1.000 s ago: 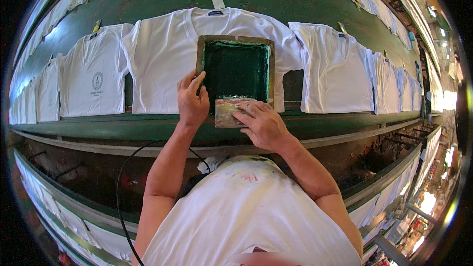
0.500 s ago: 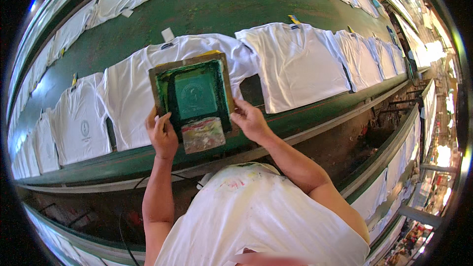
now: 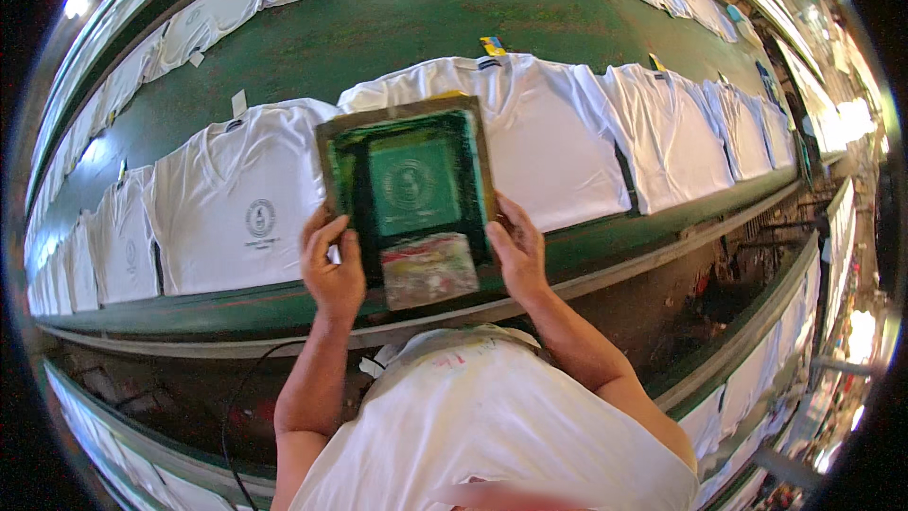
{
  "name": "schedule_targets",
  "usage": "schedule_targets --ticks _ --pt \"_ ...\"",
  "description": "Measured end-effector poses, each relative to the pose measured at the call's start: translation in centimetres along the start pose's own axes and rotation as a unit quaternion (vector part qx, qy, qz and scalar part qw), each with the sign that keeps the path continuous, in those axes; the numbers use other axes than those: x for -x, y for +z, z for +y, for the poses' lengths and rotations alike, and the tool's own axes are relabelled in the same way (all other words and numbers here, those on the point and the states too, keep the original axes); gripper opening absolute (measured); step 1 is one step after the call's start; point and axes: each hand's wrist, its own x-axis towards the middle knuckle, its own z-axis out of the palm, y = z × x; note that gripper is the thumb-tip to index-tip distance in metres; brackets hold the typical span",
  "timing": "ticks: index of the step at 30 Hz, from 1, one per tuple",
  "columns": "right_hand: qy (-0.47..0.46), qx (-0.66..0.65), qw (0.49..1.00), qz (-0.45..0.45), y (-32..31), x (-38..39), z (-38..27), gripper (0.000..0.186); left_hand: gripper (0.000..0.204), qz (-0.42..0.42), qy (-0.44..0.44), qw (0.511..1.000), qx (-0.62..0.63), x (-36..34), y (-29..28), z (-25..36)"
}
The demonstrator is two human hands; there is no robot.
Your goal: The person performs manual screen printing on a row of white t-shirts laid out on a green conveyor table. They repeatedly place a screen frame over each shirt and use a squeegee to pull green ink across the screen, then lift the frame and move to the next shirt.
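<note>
Between my hands is a framed printing screen [image 3: 413,185] with green mesh and a round emblem in its middle. My left hand [image 3: 333,265] grips the frame's lower left side, and my right hand [image 3: 517,244] grips its lower right side. A stained squeegee-like flat piece [image 3: 430,271] rests across the near end of the frame. Under and beyond the screen lies a white V-neck T-shirt [image 3: 558,156], partly covered by it. To the left, another white T-shirt [image 3: 241,199] bears a dark round print.
More white shirts line the long green table [image 3: 397,28] on both sides, including a printed shirt [image 3: 128,241] at far left and a shirt [image 3: 667,142] at right. Blue-and-yellow tags [image 3: 493,46] stick up by several collars. The table's near rail [image 3: 605,251] runs before me.
Both hands have carried the screen to the right, from one shirt to over its right neighbour. The shirt formerly beneath it now shows a dark round print.
</note>
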Motion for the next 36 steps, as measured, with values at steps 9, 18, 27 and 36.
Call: schedule_targets --ticks 9,18,27,36 --pt "0.001 0.096 0.987 0.131 -24.7 -1.3 -2.9 0.047 0.037 -0.107 0.019 0.992 0.065 7.5 22.1 10.9" --pt "-0.028 0.123 0.988 0.085 -28.0 -4.1 -1.2 0.047 0.030 -0.077 -0.023 0.996 0.044 7.5 25.3 11.1" --pt "-0.019 0.132 0.991 0.016 -26.2 -6.9 -0.6 0.055 0.024 -0.064 -0.021 0.997 0.022 6.0 25.1 9.5" --pt "-0.022 0.195 0.980 -0.008 -26.7 -7.1 -0.7 0.063 0.021 -0.065 -0.079 0.992 0.069 6.2 25.4 8.1"
